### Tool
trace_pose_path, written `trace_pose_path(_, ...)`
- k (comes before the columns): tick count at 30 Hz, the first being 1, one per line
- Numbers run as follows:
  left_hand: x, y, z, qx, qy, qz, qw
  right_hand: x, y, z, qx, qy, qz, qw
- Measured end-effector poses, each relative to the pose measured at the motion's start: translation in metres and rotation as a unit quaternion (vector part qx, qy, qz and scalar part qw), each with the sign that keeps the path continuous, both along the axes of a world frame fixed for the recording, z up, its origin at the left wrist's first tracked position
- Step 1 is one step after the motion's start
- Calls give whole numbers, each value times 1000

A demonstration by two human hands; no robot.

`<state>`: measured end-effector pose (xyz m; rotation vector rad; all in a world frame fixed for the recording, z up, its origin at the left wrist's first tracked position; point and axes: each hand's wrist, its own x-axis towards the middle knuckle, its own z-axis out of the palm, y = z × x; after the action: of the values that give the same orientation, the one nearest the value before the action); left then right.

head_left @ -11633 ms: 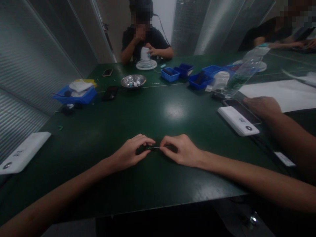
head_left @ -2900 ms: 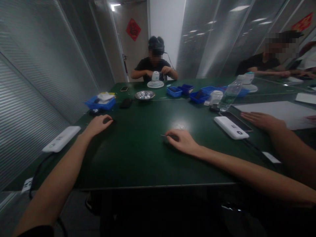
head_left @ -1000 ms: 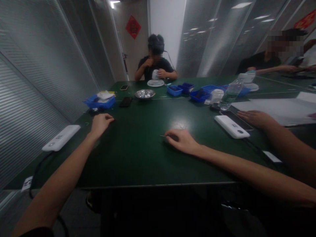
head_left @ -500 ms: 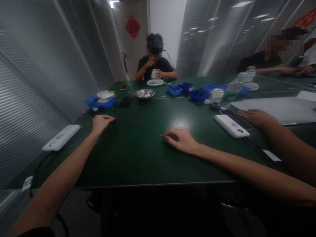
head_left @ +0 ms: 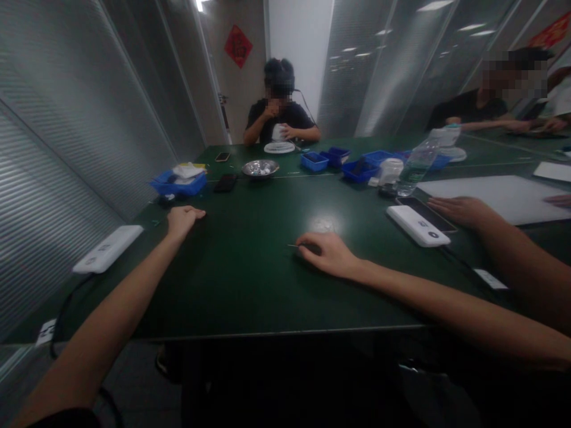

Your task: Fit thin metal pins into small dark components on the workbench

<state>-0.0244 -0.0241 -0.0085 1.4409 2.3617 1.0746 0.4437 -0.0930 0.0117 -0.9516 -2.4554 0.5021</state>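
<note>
My left hand [head_left: 182, 220] rests on the green table [head_left: 250, 273] at the left, fingers pressed together. Whatever may be between its fingertips is hidden or too small to see. Just behind it stands a blue tray [head_left: 182, 187] with white crumpled material on top, and tiny green bits lie to its left. My right hand [head_left: 328, 252] lies on the table right of the middle, thumb and fingertips closed on a thin metal pin-like piece [head_left: 292, 245]. That piece points left; the rest of it is hidden by the fingers.
White power banks [head_left: 419, 226] with cables flank my arms. A metal bowl [head_left: 260, 169], a dark phone [head_left: 225, 183], blue bins [head_left: 314, 161] and a plastic bottle [head_left: 418, 163] stand farther back. Another person's hand [head_left: 459, 209] lies at right; a person [head_left: 281, 113] sits opposite.
My left hand's fingers have shifted slightly; the right hand keeps its place and hold. At the far right edge another person's hand has come into view over the white sheet.
</note>
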Motion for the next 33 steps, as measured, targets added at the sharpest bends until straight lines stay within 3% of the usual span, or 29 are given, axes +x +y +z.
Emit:
trace_pose_path(2,1,1,1,4,9,-4,1000,0,0,0,-2,-1,1,1000)
trace_pose_path(5,8,-3,5,-3,100,-33,994,1,0,0,1,0,8,1000)
trace_pose_path(11,31,-15,8,-83,295,-99,947,1,1,-1,7,-5,10,1000)
trace_pose_path(18,51,-19,2,-99,355,-130,921,0,0,1,2,-3,20,1000)
trace_pose_path(22,26,-16,6,-61,282,-125,949,0,0,1,8,-3,21,1000)
trace_pose_path(25,11,-11,12,-55,157,-122,979,0,1,-1,16,2,24,1000)
trace_pose_path(27,19,-9,16,-66,52,-161,983,0,2,-4,20,8,26,999)
trace_pose_path(29,46,-13,18,-79,-31,-255,963,0,3,-6,20,14,31,999)
trace_pose_path(33,131,-38,20,-92,-100,-479,867,0,3,-7,30,22,48,998)
